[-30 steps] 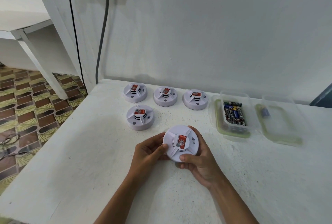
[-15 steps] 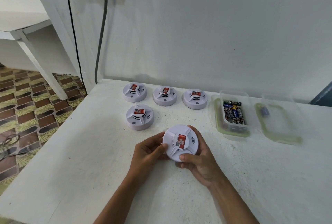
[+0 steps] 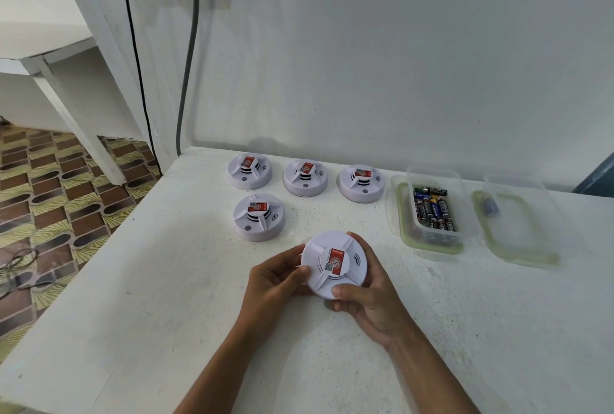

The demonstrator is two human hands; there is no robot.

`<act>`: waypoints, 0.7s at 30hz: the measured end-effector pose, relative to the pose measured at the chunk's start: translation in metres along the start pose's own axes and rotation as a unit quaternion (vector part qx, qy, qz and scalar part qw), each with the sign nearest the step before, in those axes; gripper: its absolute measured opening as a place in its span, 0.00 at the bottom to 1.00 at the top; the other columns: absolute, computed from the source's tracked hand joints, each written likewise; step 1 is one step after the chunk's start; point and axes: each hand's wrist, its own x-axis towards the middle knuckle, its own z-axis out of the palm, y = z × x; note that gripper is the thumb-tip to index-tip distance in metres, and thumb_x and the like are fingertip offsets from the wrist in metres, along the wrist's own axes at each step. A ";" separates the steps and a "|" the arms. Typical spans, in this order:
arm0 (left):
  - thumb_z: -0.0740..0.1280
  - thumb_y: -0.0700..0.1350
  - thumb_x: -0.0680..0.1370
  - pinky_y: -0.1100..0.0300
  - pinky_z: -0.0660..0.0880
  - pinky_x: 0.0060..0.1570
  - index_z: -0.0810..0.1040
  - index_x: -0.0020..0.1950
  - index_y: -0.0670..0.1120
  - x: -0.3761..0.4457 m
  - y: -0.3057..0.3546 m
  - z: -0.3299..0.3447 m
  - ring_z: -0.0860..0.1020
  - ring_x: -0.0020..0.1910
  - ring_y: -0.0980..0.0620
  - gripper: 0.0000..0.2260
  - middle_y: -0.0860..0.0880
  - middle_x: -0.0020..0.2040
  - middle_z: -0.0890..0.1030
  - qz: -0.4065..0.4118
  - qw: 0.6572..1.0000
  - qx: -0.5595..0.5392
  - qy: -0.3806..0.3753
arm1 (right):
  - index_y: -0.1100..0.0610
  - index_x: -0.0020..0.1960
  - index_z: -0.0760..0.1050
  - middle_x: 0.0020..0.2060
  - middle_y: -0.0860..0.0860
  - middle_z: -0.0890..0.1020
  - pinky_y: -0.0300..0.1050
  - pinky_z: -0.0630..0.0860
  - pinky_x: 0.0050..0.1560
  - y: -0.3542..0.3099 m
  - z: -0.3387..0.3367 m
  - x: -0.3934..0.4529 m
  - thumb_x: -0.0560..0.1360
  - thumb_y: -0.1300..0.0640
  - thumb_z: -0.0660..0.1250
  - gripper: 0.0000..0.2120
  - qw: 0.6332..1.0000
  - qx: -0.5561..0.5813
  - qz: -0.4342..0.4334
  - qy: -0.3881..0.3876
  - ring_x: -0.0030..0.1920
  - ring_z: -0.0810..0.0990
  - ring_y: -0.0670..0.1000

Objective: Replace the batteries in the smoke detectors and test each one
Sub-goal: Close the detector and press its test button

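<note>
On the white surface point(image 3: 166, 297) against the wall, four smoke detectors point(image 3: 258, 217) lie beside a battery tub point(image 3: 432, 211). A fifth detector point(image 3: 335, 264) is gripped just above it by the left hand point(image 3: 275, 277) and right hand point(image 3: 368, 297). Opening seems in hand; a twist of its base is likely needed.

- We hold a round white smoke detector point(image 3: 334, 264) between both hands, its face with the red label tilted up toward us.
- Four more detectors lie flat beyond our hands: one point(image 3: 258, 217) just past the left hand, three point(image 3: 305, 178) in a row farther back.
- Past our right hand, batteries point(image 3: 433, 209) fill a clear tub point(image 3: 432, 211).
</note>
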 end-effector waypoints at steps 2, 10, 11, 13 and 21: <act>0.67 0.43 0.74 0.62 0.79 0.45 0.78 0.62 0.46 0.000 -0.001 -0.001 0.83 0.52 0.51 0.16 0.53 0.54 0.85 0.001 1.000 0.001 0.003 | 0.51 0.70 0.66 0.59 0.60 0.76 0.47 0.77 0.34 -0.001 0.001 0.000 0.61 0.65 0.75 0.40 1.000 0.001 0.001 0.002 0.52 0.77 0.59; 0.66 0.38 0.76 0.61 0.80 0.45 0.78 0.62 0.46 0.000 -0.003 -0.001 0.83 0.52 0.50 0.14 0.52 0.54 0.85 -0.001 1.000 -0.001 0.006 | 0.50 0.69 0.68 0.58 0.59 0.77 0.47 0.77 0.34 -0.004 0.003 -0.002 0.62 0.65 0.75 0.38 1.000 0.004 0.004 0.000 0.51 0.79 0.59; 0.66 0.38 0.77 0.59 0.80 0.46 0.78 0.62 0.45 0.001 -0.003 -0.002 0.83 0.53 0.49 0.14 0.51 0.54 0.84 -0.002 1.000 0.001 0.008 | 0.50 0.68 0.68 0.58 0.59 0.77 0.47 0.77 0.34 -0.005 0.004 -0.003 0.62 0.65 0.75 0.37 1.000 0.011 0.007 -0.004 0.51 0.79 0.59; 0.66 0.37 0.77 0.55 0.81 0.48 0.78 0.63 0.44 0.001 -0.005 -0.002 0.83 0.53 0.47 0.15 0.49 0.55 0.84 -0.004 1.000 -0.004 0.009 | 0.50 0.67 0.70 0.57 0.59 0.77 0.48 0.76 0.33 -0.007 0.005 -0.003 0.62 0.60 0.78 0.36 0.999 0.046 0.016 -0.016 0.50 0.79 0.59; 0.66 0.36 0.77 0.57 0.80 0.47 0.78 0.63 0.43 0.001 -0.004 -0.002 0.83 0.52 0.48 0.15 0.48 0.55 0.84 -0.002 1.000 -0.010 0.006 | 0.49 0.68 0.69 0.58 0.61 0.77 0.48 0.76 0.33 -0.005 0.002 -0.002 0.64 0.65 0.75 0.35 0.999 0.038 0.017 -0.012 0.50 0.78 0.60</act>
